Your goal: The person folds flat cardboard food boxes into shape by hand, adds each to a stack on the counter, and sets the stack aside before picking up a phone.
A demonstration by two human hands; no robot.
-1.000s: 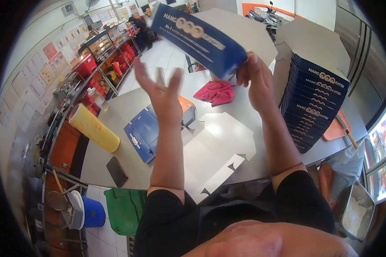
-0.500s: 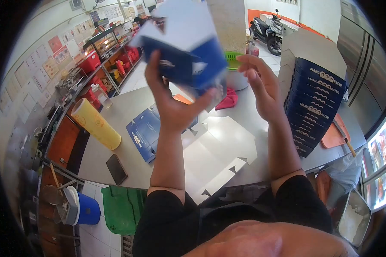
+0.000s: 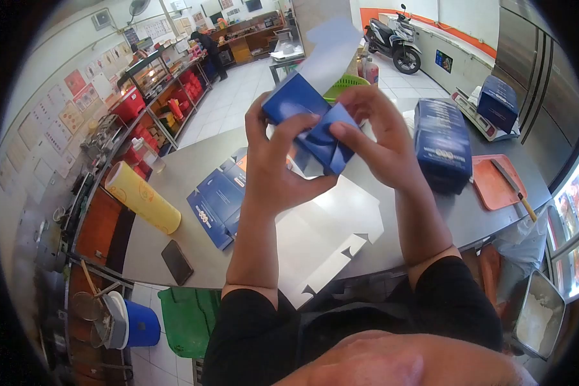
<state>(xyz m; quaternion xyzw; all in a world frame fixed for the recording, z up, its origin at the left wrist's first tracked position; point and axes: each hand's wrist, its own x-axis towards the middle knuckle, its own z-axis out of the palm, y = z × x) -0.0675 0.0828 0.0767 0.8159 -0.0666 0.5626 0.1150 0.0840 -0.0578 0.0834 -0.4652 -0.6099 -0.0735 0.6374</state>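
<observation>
The blue paperboard carton (image 3: 296,96) has shifted right and nearer since the earlier frame: the left hand (image 3: 267,157) clasps its side, the right hand (image 3: 392,145) pinches folded panels, above the steel table (image 3: 199,157). Likely light, creasable, best held by corners; blur perhaps hides folds.

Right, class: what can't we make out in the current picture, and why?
All in the head view:
- Inside of the box: hidden by its panels and the hands.
- Edges of the raised flap: blurred.
- Contents of the green basket: hidden by the right hand and flap.
- Wording on the wall papers: too small.
</observation>
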